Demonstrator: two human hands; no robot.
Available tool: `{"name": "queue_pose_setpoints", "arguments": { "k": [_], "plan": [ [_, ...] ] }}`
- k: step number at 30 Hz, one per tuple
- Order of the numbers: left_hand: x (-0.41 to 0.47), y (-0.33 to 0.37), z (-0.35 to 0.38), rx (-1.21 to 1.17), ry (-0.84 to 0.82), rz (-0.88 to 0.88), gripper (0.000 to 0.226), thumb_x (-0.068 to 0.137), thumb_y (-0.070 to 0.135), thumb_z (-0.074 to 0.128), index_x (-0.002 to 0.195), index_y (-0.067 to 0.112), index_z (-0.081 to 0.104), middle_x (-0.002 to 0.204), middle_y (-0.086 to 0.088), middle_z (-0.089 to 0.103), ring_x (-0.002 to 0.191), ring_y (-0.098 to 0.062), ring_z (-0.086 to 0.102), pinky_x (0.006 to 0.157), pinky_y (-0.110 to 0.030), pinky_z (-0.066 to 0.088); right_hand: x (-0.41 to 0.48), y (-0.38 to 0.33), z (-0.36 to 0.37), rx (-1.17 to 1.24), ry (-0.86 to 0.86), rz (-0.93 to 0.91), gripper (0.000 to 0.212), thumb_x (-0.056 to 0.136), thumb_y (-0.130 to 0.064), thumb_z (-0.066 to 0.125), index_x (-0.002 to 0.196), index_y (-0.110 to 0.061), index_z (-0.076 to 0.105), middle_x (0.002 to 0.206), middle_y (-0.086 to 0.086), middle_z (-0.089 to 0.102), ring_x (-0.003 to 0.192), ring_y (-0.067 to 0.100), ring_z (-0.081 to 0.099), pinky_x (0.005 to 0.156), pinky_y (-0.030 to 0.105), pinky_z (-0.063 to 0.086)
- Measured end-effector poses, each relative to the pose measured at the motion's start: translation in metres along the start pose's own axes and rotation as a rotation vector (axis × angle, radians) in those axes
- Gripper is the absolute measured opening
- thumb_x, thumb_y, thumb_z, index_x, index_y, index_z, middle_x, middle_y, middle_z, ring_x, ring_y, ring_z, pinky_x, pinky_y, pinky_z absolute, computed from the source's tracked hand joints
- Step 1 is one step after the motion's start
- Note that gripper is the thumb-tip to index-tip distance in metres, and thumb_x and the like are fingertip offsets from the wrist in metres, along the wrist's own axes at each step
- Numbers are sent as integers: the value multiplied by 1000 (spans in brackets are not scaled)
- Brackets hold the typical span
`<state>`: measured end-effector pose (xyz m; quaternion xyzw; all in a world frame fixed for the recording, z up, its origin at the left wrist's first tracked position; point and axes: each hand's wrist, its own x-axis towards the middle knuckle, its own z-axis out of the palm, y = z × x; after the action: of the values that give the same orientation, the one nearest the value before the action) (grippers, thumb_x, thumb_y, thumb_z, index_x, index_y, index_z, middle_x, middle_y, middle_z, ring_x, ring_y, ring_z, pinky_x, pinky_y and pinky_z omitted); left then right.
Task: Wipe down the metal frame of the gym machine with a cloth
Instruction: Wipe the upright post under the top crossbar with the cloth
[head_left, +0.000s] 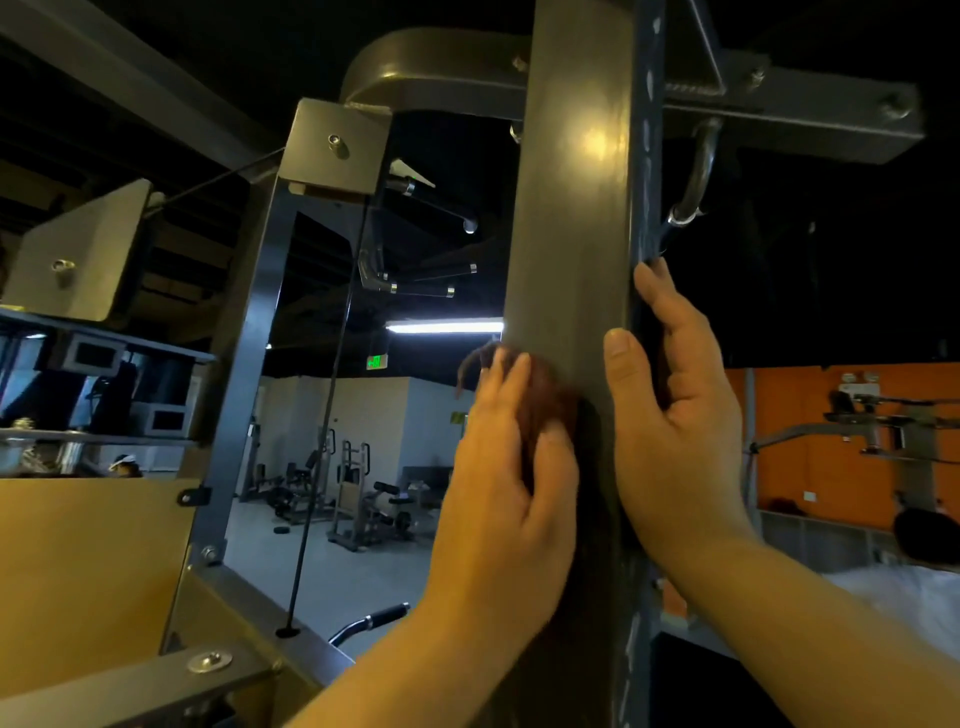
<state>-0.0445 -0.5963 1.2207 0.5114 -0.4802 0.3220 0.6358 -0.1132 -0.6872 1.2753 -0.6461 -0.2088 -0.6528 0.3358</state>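
Fingers: those of the left hand (504, 478) curl round the brown cloth (548, 400); those of the right hand (675, 415) clasp the post's right edge.
Cloth: pressed against the upright post (576, 208), partway up it.
Progress: judged mid-wipe; no cleaned boundary shows.
Left: probably the post above, crossbar (810, 111), side frame (244, 364).

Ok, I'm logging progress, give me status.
Left hand holds cloth against upright post. Right hand grips post's edge. Post face above is bare.
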Motion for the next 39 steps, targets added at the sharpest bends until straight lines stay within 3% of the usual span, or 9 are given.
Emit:
{"name": "queue_pose_setpoints", "arguments": {
  "k": [6,11,14,17,21,26,30,34,39],
  "plan": [
    [-55,-17,6,111,36,91,62,98,46,42,158,53,24,166,30,22,156,-1,21,122,-48,34,-11,0,1,-9,-6,-15,45,106,-22,50,147,-38,39,163,-16,32,148,-5,28,118,23,32],
    [-67,-25,0,75,5,114,63,98,37,45,160,37,30,168,25,22,158,-7,19,122,-52,33,-12,2,0,-30,-1,-22,51,107,-18,50,155,-26,35,163,-7,35,150,4,31,120,34,36],
    [-38,-15,3,-2,21,23,62,100,52,39,160,43,24,167,23,26,156,-5,23,124,-48,32,-12,2,-1,-26,-8,-15,51,107,-20,50,155,-27,33,164,-8,34,150,4,31,119,33,37],
    [-37,-9,9,-30,63,-17,62,103,60,41,159,54,15,162,25,33,147,-1,38,117,-40,44,-13,2,-1,-30,-4,-14,50,107,-21,50,154,-28,35,164,-11,33,149,1,30,119,31,36],
    [-87,-15,13,27,34,138,45,105,56,43,149,47,38,166,14,31,153,-15,34,117,-47,44,-13,5,1,-38,23,-18,49,108,-21,51,154,-23,37,162,-4,38,149,8,34,119,38,38],
    [-44,-12,9,-31,111,29,39,107,39,44,145,31,45,148,9,49,137,-13,50,111,-42,47,-13,6,-1,-44,24,-19,49,108,-22,51,155,-21,36,160,-2,41,148,10,38,118,38,39],
    [-26,-8,12,9,155,-30,49,107,41,42,155,28,41,157,13,43,148,-3,37,120,-34,38,-13,6,0,-48,27,-17,51,108,-20,51,156,-19,35,160,-1,41,148,10,37,117,37,39],
    [-58,-12,10,77,129,54,51,108,38,45,158,29,37,164,18,34,153,1,26,123,-21,26,-15,7,-1,-36,15,-13,51,108,-22,50,156,-22,34,160,-2,40,148,11,37,118,40,40],
    [-22,-15,0,101,190,-65,56,103,45,40,156,28,40,161,15,37,148,6,29,122,-23,29,-19,7,0,-28,12,-21,51,107,-19,51,155,-23,35,162,-3,38,150,8,33,118,32,37]
  ]
}}
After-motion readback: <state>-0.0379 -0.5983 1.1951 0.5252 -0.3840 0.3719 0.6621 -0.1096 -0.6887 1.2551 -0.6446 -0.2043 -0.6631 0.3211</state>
